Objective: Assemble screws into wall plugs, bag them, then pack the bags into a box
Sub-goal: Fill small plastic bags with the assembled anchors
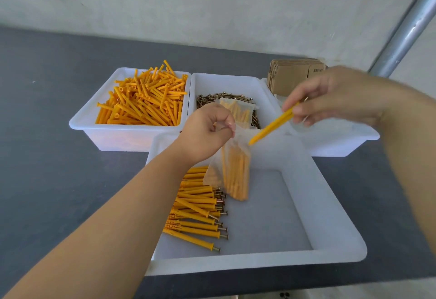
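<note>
- Left hand (207, 131) pinches a clear bag (232, 169) of orange plugs over the near tray (330, 204).
- Right hand (330, 95) holds one plug (271, 125) — tip at the bag's mouth.

Your right hand (330, 95) at right of frame is motion-blurred; finger grip unclear. Your left forearm covers the left ends of the assembled plugs (200, 209) in the near tray (330, 204). Label print on the cardboard stack (295, 74), upper right, too small to read.
</note>
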`<action>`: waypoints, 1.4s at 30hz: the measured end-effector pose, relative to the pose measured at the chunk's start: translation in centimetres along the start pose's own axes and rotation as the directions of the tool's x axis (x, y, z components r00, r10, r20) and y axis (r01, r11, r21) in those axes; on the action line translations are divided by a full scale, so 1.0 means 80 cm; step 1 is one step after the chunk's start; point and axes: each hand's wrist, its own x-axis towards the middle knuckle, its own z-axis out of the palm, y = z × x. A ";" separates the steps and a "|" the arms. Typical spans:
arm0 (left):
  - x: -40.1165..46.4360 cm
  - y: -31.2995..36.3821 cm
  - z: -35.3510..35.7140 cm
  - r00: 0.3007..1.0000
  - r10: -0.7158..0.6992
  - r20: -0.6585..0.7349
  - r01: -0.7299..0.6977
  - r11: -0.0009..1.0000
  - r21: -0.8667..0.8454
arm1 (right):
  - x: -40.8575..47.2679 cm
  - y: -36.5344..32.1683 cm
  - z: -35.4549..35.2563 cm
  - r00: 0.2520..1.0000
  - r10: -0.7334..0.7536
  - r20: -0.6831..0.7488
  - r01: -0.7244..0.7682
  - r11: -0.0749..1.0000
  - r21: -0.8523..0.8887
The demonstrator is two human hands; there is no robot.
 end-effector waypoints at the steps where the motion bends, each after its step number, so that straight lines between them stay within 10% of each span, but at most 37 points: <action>1: 0.000 0.000 0.000 1.000 0.006 0.010 -0.006 1.000 0.002 | 0.005 -0.001 -0.016 0.996 0.002 -0.090 -0.001 1.000 0.017; 5: 0.000 0.003 0.001 0.997 0.048 0.059 -0.048 0.999 -0.012 | 0.041 -0.007 -0.023 0.973 -0.023 -0.228 0.012 0.999 -0.047; 16: -0.001 0.005 -0.002 0.998 0.043 0.044 -0.043 0.999 0.011 | 0.102 -0.034 0.075 0.923 0.162 0.350 -0.014 0.921 -0.389; 24: 0.001 0.000 -0.001 0.999 0.035 -0.010 -0.035 0.999 0.023 | 0.067 -0.027 0.043 0.986 -0.010 0.168 0.053 0.965 -0.257; 29: 0.002 0.002 0.001 0.999 0.030 -0.030 -0.029 0.999 0.013 | 0.024 -0.021 0.104 0.815 0.072 0.575 0.042 0.982 -0.182; 35: -0.003 0.000 0.000 0.999 -0.018 -0.039 0.018 1.000 -0.013 | 0.003 0.001 0.238 0.809 -0.181 0.559 0.507 0.697 -0.507; 42: -0.004 0.004 -0.001 0.999 -0.032 -0.034 0.032 0.999 -0.008 | -0.007 -0.001 0.261 0.832 -0.189 0.521 0.541 0.484 -0.688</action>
